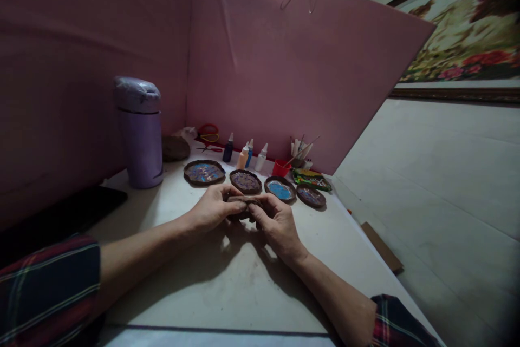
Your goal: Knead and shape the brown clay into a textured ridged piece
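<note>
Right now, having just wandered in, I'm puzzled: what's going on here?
A person's left hand and right hand together hold a small brown piece, thumbs close to each other, over a white table. Just beyond are four dark-rimmed discs with blue or purplish patches. Behind those stand four small nozzle bottles and a red cup; a tall lavender container stands off to the left.

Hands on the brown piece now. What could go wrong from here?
1. The left hand and right hand pinch the brown piece; uneven pressure might bend or break it.
2. The blue-centred dish lies just beyond the right hand; a stray knuckle might nudge or smear it.
</note>
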Demonstrator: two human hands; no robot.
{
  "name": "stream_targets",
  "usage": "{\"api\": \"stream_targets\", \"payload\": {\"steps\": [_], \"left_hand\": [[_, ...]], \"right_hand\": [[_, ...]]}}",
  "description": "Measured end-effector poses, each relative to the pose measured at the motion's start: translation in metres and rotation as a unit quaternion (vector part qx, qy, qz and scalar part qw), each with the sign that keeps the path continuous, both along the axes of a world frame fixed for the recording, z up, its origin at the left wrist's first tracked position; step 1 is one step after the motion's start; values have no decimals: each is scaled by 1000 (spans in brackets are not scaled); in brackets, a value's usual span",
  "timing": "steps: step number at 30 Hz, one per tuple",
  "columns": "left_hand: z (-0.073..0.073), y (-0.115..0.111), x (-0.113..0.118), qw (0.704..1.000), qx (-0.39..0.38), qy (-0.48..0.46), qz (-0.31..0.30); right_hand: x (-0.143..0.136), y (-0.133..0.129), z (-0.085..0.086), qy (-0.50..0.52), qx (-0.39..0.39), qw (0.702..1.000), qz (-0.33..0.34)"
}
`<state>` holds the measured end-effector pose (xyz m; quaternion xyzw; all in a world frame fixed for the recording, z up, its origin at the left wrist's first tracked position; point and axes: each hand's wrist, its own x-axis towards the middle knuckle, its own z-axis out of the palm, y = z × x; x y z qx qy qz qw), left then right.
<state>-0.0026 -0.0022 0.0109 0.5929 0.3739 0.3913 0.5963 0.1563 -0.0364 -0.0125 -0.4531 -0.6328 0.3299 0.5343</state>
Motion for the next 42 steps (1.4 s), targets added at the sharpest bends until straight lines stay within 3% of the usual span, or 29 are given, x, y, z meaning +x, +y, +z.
{"api": "stream_targets", "payload": {"steps": [12, 23, 35, 42], "left_hand": [[-6, 4, 1, 1000, 0, -21, -1], [-12, 5, 4, 978, -77, -161, -109], [-15, 10, 1, 987, -44, -95, -119], [-19, 11, 2, 990, -18, -94, -100]], "right_hand": [[-2, 0, -1, -35, 22, 999, -3], [9, 10, -3, -84, 18, 993, -83], [6, 8, -3, -44, 36, 997, -56], [6, 2, -2, -190, 141, 968, -89]]}}
